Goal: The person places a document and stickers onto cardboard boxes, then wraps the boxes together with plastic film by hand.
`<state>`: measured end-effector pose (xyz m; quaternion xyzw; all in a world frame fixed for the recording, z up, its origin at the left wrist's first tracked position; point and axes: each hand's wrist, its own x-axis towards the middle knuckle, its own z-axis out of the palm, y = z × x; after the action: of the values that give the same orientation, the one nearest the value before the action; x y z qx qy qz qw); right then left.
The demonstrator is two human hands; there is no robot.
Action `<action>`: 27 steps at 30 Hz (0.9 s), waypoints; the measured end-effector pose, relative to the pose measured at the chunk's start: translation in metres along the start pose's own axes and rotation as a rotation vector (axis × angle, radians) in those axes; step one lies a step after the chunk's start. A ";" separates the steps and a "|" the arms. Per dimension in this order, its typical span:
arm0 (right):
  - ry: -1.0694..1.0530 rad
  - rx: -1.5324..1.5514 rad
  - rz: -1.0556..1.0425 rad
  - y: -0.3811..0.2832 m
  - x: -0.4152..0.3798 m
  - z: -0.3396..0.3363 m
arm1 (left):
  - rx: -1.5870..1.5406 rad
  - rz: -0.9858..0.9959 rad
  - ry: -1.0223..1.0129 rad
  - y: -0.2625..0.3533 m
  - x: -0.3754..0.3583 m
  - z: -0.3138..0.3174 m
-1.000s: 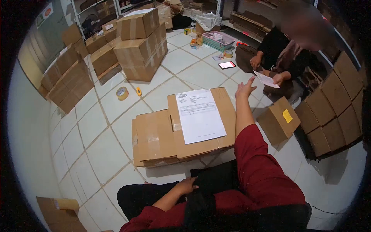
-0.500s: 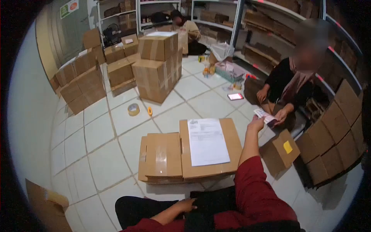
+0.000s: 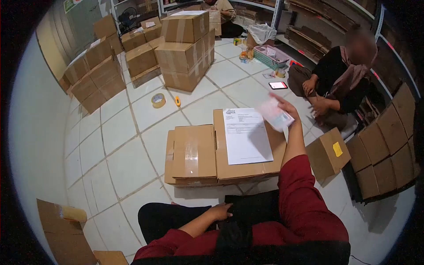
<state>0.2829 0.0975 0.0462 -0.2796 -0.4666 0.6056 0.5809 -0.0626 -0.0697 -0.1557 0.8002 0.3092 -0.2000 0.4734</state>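
Note:
My right hand (image 3: 288, 111) is closed on a small stack of pinkish-white labels or papers (image 3: 274, 115), blurred by motion, held above the right edge of a carton. A printed white sheet (image 3: 248, 139) lies on that large cardboard box (image 3: 221, 170). Beside it on the left stands a smaller taped box (image 3: 191, 152). My left hand (image 3: 221, 212) rests on my lap with its fingers a little apart, holding nothing.
A tape roll (image 3: 158, 100) and an orange cutter (image 3: 177, 101) lie on the floor beyond the boxes. Stacked cartons (image 3: 181, 57) stand behind. A co-worker (image 3: 340, 79) sits at the right, near a phone (image 3: 278, 85) and an upright cardboard piece (image 3: 329, 154).
My right hand has drawn back from the co-worker's hand with the papers, which the co-worker has let go. The camera view has tilted down.

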 end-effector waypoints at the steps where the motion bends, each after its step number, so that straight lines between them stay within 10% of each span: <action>1: 0.032 -0.003 0.155 -0.002 -0.006 0.002 | 0.009 0.011 0.014 -0.004 0.003 0.002; 6: 0.114 -0.482 0.390 0.014 0.012 -0.006 | 0.016 -0.015 0.020 0.003 -0.004 -0.003; 11: 0.689 -0.510 -0.198 0.021 0.020 0.003 | 0.016 -0.009 0.002 0.005 -0.004 -0.003; 15: 0.792 -0.516 -0.289 0.020 0.021 -0.003 | 0.007 -0.040 0.008 0.012 -0.011 -0.008; 27: 0.969 -0.671 0.127 0.041 0.006 -0.082 | -0.086 -0.044 -0.005 0.008 -0.008 -0.011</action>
<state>0.3356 0.1275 -0.0229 -0.7201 -0.2966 0.2619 0.5701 -0.0630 -0.0653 -0.1408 0.7716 0.3337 -0.1988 0.5038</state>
